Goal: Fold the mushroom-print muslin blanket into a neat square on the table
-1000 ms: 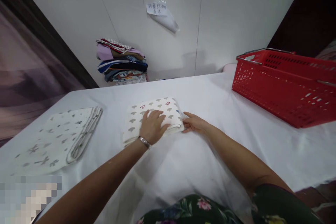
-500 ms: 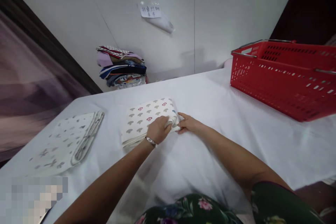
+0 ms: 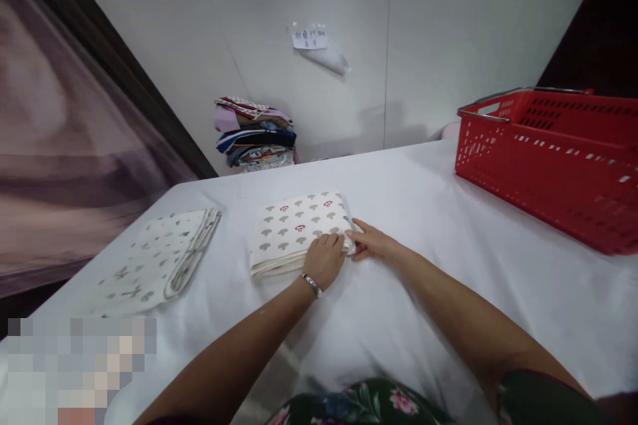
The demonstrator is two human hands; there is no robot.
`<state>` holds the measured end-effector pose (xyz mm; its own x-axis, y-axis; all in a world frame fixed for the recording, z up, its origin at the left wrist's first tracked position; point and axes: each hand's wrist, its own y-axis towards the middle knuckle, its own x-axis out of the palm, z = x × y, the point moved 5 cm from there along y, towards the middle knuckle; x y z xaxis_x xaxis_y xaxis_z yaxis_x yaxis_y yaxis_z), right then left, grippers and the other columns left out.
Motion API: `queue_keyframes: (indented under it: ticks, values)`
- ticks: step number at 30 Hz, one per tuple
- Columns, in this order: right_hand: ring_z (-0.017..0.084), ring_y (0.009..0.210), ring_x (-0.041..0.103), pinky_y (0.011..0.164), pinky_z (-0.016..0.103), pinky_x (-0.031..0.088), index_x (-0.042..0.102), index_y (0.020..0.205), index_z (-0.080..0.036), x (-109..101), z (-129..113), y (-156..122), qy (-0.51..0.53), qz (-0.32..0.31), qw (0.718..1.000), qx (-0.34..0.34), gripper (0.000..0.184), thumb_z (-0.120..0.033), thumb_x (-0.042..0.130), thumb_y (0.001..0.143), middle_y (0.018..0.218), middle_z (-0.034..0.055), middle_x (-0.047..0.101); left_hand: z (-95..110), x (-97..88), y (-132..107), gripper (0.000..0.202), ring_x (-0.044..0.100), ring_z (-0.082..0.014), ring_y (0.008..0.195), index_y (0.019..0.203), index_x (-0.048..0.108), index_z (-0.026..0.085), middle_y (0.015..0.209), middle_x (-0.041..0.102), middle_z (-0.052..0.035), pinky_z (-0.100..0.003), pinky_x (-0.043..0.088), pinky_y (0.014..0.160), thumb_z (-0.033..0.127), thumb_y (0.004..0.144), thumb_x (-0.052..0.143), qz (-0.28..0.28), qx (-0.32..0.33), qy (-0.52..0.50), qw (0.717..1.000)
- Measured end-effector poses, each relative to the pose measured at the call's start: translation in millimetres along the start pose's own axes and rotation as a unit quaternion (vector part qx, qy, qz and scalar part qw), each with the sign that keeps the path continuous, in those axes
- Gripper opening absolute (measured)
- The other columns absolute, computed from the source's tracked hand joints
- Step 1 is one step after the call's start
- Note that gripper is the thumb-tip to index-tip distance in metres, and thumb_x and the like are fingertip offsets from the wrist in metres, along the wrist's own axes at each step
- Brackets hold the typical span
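A folded white cloth (image 3: pixel 289 226) printed with grey mushrooms and a few red and blue ones lies on the white-covered table, its layered edges facing me and the right side. My left hand (image 3: pixel 325 260), with a silver bracelet at the wrist, is closed over the near edge by the right corner; its fingertips curl onto the cloth. At the same corner, my right hand (image 3: pixel 371 242) pinches the right edge, thumb side on top and other fingers lower down. Some fingers are hidden by the cloth.
Another folded patterned cloth (image 3: pixel 159 259) lies to the left. At the right stands a red plastic basket (image 3: pixel 538 179) with metal handles. A stack of folded clothes (image 3: pixel 256 133) rises beyond the table's far edge (image 3: pixel 349 158), by a wall with a paper sign (image 3: pixel 310 36).
The camera view has shifted, so everything sits further right. At the corner, the bunched part under my left hand now lies flatter, and that hand has come down onto the near edge.
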<state>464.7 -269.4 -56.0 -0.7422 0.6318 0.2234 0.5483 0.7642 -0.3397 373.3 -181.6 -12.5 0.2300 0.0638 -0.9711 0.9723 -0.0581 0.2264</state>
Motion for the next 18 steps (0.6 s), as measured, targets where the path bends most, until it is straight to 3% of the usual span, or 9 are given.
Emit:
queue_keyframes:
  ticks: [3, 8, 11, 15, 18]
  values:
    - [0.013, 0.058, 0.061, 0.054, 0.028, 0.056, 0.008, 0.145, -0.022, 2, 3, 0, -0.068, 0.054, 0.996, -0.028, 0.095, -0.039, 0.068, 0.073, 0.084, 0.0047, 0.064, 1, 0.5, -5, 0.032, 0.051, -0.0244, 0.1, 0.113, 0.051, 0.015, 0.111, 0.057, -0.0099, -0.039, 0.042, 0.083, 0.027, 0.084, 0.049, 0.006, 0.009, -0.022, 1.0]
    - [0.014, 0.056, 0.06, 0.049, 0.026, 0.054, 0.003, 0.145, -0.022, 4, 7, 1, -0.084, 0.076, 0.993, -0.04, 0.093, -0.028, 0.065, 0.077, 0.078, 0.0032, 0.063, -15, -0.2, -21, 0.043, 0.048, -0.0231, 0.11, 0.121, 0.046, 0.012, 0.12, 0.055, -0.0115, -0.038, 0.04, 0.093, 0.027, 0.082, 0.053, 0.023, 0.045, -0.066, 0.997]
    - [0.015, 0.059, 0.062, 0.051, 0.027, 0.055, 0.005, 0.145, -0.025, 2, 8, 1, -0.074, 0.073, 0.994, -0.026, 0.092, -0.025, 0.066, 0.076, 0.081, 0.0041, 0.063, -43, -3.1, -40, 0.035, 0.052, -0.0229, 0.108, 0.116, 0.051, 0.016, 0.116, 0.058, -0.0112, -0.039, 0.042, 0.092, 0.032, 0.085, 0.049, 0.046, 0.02, -0.068, 0.996]
    - [0.016, 0.062, 0.064, 0.053, 0.027, 0.055, 0.007, 0.145, -0.027, 0, 6, -2, -0.076, 0.068, 0.995, -0.012, 0.092, -0.024, 0.066, 0.075, 0.088, 0.0057, 0.064, -95, -7.9, -82, 0.031, 0.054, -0.022, 0.108, 0.113, 0.055, 0.02, 0.116, 0.06, -0.0098, -0.04, 0.043, 0.092, 0.033, 0.087, 0.046, 0.086, -0.034, -0.051, 0.994]
    - [0.017, 0.063, 0.064, 0.052, 0.026, 0.055, 0.008, 0.145, -0.027, 1, 4, -4, -0.081, 0.069, 0.994, -0.011, 0.092, -0.024, 0.067, 0.074, 0.089, 0.0059, 0.064, -140, -7.0, -122, 0.031, 0.054, -0.0243, 0.109, 0.111, 0.058, 0.02, 0.117, 0.061, -0.0096, -0.042, 0.044, 0.09, 0.035, 0.086, 0.048, 0.084, -0.134, -0.012, 0.987]
